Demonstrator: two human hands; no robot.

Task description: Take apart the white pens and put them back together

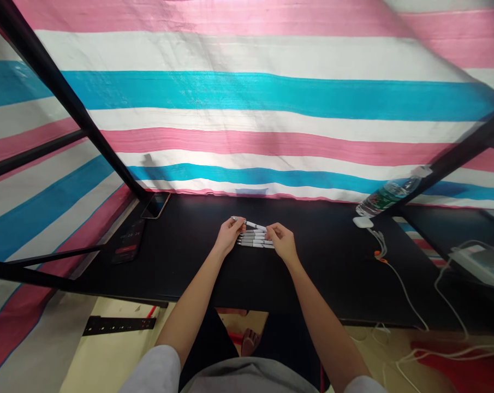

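Both hands meet over the middle of the black table [181, 262]. A slim white pen [255, 225] stretches between them, slightly tilted. My left hand [230, 233] pinches its left end, where a tip pokes out past the fingers. At the other end, the fingers of my right hand [281, 238] are closed on the pen. Just below it, several similar white and grey pens [255, 243] lie side by side in a neat row on the table. My right fingers partly cover the right ends of that row.
At the left lie a phone [155, 206] and a dark phone with a lit display [128, 240]. A plastic water bottle [388, 196] leans at the back right, beside a white charger [363, 222] with cables. Black frame bars [78, 109] and striped sheeting [247, 93] enclose the table.
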